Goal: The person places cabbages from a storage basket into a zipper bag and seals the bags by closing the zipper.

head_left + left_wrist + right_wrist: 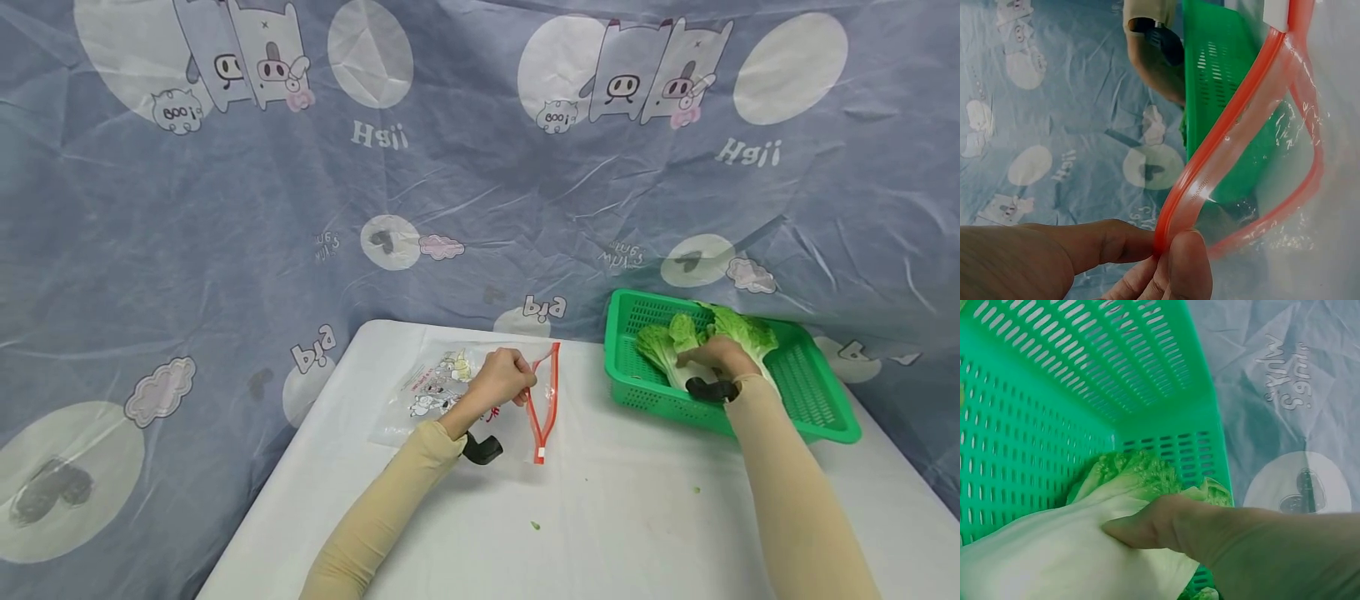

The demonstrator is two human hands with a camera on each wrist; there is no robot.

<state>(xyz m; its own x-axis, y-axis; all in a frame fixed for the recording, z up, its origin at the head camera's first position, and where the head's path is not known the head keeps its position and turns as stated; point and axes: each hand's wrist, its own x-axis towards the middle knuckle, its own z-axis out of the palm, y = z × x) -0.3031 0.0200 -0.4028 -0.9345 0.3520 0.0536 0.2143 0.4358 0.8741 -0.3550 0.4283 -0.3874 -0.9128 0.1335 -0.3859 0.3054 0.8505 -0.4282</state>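
Note:
A clear zip bag (420,417) with red zip edges lies on the white table, its mouth spread apart toward the right. My left hand (501,379) pinches one red zip edge (1210,140) between thumb and fingers. To the right, a green perforated basket (813,375) holds several Chinese cabbage leaves (742,329). My right hand (720,357) reaches into it and grips a leaf with a broad white stem (1054,550). In the right wrist view the thumb lies across this stem; the other fingers are hidden.
The white table (622,517) carries a few small green scraps (536,525) in front of the bag and basket. A blue-grey printed cloth (465,183) hangs behind the table and along its left side. A white slider (541,452) sits at the zip's near end.

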